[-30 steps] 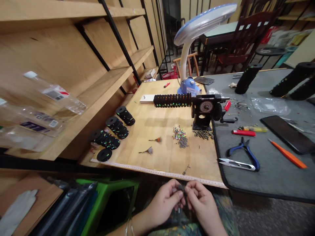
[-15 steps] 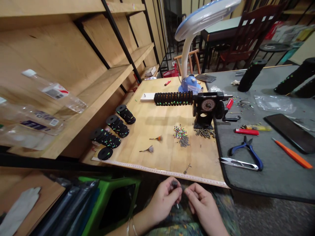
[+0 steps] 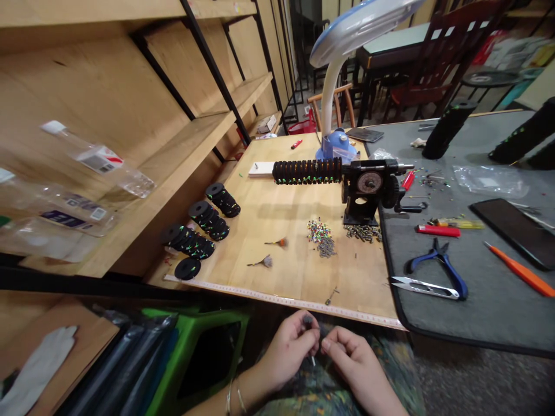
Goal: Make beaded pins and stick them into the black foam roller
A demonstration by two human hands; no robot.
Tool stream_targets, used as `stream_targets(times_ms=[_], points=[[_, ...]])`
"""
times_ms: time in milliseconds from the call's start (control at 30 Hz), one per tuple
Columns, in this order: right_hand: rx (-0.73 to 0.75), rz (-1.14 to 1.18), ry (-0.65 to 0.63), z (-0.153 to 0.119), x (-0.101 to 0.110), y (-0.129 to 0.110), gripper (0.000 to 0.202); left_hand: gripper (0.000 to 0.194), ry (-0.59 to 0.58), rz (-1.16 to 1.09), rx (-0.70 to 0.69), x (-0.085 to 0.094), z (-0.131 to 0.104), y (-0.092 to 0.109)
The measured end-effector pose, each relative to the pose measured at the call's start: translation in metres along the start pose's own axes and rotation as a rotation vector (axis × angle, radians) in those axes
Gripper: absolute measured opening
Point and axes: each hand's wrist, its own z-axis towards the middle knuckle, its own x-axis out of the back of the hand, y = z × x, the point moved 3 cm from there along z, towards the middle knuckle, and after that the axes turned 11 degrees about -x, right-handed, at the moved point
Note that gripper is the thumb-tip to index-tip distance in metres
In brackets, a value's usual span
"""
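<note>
Close together below the table's front edge are both my hands. My left hand (image 3: 291,345) is closed on a small dark object (image 3: 307,319), with a thin pale tip showing beneath the fingers. Beside it, my right hand (image 3: 352,353) is closed in a pinch near my left fingertips; whatever it holds is too small to make out. Beyond them on the wooden table lie a small metal piece (image 3: 332,296), a pile of coloured beads (image 3: 318,230), small grey metal parts (image 3: 326,248) and two little feathery tufts (image 3: 281,242).
A black hand-cranked device (image 3: 367,188) carries a ridged black roll. Black spools (image 3: 188,268) line the left, below shelves with bottles. A blue lamp (image 3: 336,144) stands behind. On the grey mat (image 3: 477,312) are pliers (image 3: 439,266), snips (image 3: 425,288) and an orange tool (image 3: 518,268).
The view has shifted slightly, so the table items appear a little further right. My right hand has moved slightly closer to my left hand.
</note>
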Motion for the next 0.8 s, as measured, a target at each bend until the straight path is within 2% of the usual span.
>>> stream_targets(times_ms=[233,467,800], points=[[-0.017,0.036,-0.057,0.0032,-0.0012,0.002,0.049,0.009,0.028,-0.082,0.06,0.0002,0.0019,-0.0093],[0.048,-0.021,0.084,0.0051,0.0062,0.0046,0.042,0.016,0.015,-0.054,0.103,-0.0015,0.0001,-0.0053],[-0.002,0.05,0.059,0.0024,0.0045,0.0014,0.043,0.021,0.004,-0.019,0.06,-0.0013,0.0005,-0.0046]])
